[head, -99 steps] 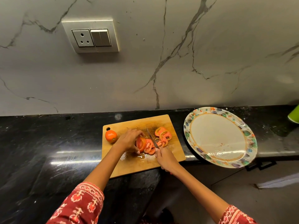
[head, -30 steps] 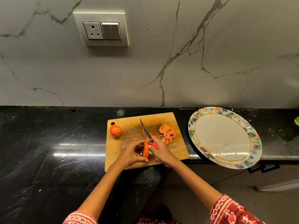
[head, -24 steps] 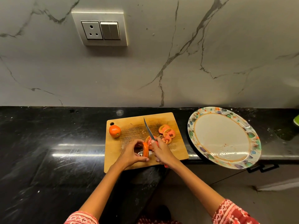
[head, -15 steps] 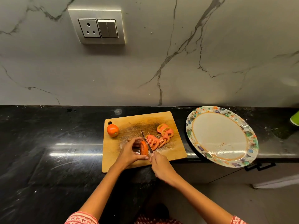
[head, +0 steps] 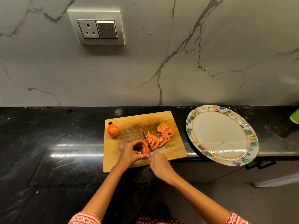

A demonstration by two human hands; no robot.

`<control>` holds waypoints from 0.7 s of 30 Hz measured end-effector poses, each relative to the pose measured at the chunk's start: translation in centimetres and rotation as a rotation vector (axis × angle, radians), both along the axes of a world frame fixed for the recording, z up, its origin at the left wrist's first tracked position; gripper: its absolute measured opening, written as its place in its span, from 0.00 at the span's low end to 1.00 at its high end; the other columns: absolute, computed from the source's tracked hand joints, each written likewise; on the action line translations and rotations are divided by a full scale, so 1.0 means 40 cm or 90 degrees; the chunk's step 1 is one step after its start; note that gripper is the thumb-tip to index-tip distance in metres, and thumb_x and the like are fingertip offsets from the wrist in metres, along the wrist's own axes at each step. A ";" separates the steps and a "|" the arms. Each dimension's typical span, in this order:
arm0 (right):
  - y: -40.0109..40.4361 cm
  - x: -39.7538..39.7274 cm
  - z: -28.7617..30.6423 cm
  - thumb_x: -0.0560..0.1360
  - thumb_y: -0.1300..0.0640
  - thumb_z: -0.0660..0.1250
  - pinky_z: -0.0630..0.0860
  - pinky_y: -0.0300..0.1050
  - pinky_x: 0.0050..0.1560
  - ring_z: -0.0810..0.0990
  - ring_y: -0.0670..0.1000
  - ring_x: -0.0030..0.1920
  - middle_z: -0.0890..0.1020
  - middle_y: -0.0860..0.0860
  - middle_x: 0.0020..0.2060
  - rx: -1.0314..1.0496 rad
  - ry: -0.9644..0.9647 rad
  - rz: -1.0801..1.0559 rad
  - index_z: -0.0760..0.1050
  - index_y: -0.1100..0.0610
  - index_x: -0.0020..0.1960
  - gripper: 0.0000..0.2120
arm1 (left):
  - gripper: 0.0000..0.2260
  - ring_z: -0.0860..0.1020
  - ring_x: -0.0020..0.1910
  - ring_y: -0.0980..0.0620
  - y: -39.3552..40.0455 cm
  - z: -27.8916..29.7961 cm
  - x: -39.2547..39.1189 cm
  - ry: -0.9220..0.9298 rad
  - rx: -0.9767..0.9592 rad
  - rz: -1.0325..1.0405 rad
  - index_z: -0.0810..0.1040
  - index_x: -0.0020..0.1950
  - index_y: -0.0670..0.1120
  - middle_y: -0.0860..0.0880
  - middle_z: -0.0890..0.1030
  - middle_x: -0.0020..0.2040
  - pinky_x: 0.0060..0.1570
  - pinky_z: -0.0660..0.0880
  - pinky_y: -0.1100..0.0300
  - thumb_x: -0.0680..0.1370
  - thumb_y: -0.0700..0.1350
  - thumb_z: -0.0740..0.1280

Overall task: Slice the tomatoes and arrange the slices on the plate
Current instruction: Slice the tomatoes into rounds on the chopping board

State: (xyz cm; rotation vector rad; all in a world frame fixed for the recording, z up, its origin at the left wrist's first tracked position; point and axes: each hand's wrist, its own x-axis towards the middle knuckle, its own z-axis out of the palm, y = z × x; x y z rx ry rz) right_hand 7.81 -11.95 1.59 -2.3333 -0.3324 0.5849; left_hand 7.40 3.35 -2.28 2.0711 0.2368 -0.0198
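Observation:
A wooden cutting board [head: 129, 160] lies on the black counter. My left hand [head: 129, 153] pinches the last piece of a cut tomato [head: 145, 147] near the board's front edge. My right hand [head: 159, 165] grips a knife [head: 146, 141] whose blade lies against the right face of that piece. Several tomato slices [head: 161, 135] lie fanned out to the right of the blade. A whole tomato [head: 113, 130] sits at the board's back left corner. The oval floral-rimmed plate [head: 200, 147] stands to the right of the board with no slices on it.
The marble wall with a socket and switch panel [head: 96, 27] rises behind the counter [head: 48, 143]. A green object [head: 294, 116] shows at the right edge. The plate's front rim overhangs the counter edge above a drawer handle [head: 260, 164].
The knife, raised with its tip pointing away a second ago, has come down against the held tomato piece. One more slice has joined the fan on the right.

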 end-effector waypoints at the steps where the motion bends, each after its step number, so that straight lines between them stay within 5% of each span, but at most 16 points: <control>1: 0.005 0.005 0.002 0.82 0.58 0.51 0.66 0.42 0.42 0.78 0.58 0.51 0.79 0.61 0.51 -0.011 0.002 0.000 0.72 0.65 0.54 0.14 | 0.31 0.81 0.41 0.56 -0.003 -0.001 -0.001 -0.006 0.006 0.001 0.76 0.62 0.45 0.47 0.78 0.55 0.41 0.80 0.62 0.60 0.44 0.79; 5: 0.019 0.028 0.007 0.82 0.58 0.51 0.71 0.48 0.49 0.77 0.61 0.54 0.79 0.63 0.52 -0.042 0.002 0.013 0.72 0.66 0.56 0.15 | 0.29 0.80 0.46 0.55 -0.010 -0.003 -0.005 -0.015 0.008 0.001 0.76 0.61 0.46 0.48 0.79 0.53 0.43 0.80 0.61 0.61 0.44 0.79; 9: -0.005 0.005 0.002 0.82 0.57 0.50 0.66 0.43 0.43 0.78 0.58 0.51 0.79 0.60 0.49 -0.027 0.002 0.023 0.73 0.64 0.53 0.15 | 0.30 0.78 0.52 0.54 0.010 -0.008 -0.004 -0.008 0.007 0.025 0.76 0.61 0.45 0.50 0.79 0.53 0.47 0.80 0.58 0.61 0.48 0.79; 15: 0.006 0.031 0.015 0.82 0.56 0.49 0.72 0.50 0.43 0.76 0.59 0.41 0.75 0.57 0.41 -0.014 0.012 0.039 0.68 0.58 0.45 0.12 | 0.30 0.79 0.46 0.55 0.006 -0.009 -0.001 -0.003 -0.004 0.015 0.75 0.62 0.43 0.46 0.79 0.53 0.42 0.78 0.67 0.62 0.44 0.79; 21: -0.010 0.019 -0.009 0.83 0.56 0.49 0.61 0.34 0.29 0.66 0.45 0.29 0.67 0.47 0.31 0.001 0.040 0.051 0.66 0.57 0.42 0.13 | 0.30 0.78 0.48 0.55 0.004 -0.009 -0.001 -0.009 0.003 0.028 0.75 0.62 0.41 0.44 0.79 0.53 0.45 0.78 0.67 0.62 0.44 0.79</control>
